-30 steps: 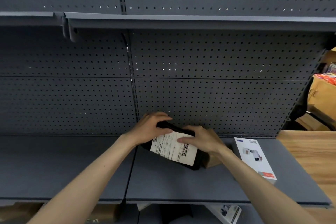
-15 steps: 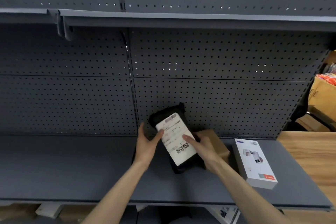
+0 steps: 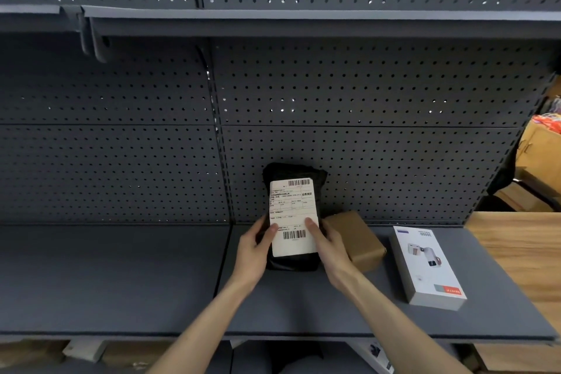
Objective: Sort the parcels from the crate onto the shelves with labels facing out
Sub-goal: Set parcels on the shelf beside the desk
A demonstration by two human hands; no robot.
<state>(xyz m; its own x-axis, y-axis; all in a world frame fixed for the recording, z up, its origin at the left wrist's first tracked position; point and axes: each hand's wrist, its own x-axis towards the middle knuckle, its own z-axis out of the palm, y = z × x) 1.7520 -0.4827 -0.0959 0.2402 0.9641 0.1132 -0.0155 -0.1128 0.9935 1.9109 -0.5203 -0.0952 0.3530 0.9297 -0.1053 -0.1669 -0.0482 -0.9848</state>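
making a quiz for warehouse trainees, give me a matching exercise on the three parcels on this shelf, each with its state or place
Things:
1. black parcel
2. brown box
3. white box

States:
A. lies flat, furthest right on the shelf
B. stands upright against the pegboard, label facing out, held by the left hand and right hand
C. sits in the middle, just behind the right hand

Pairs: 1-B, 2-C, 3-A
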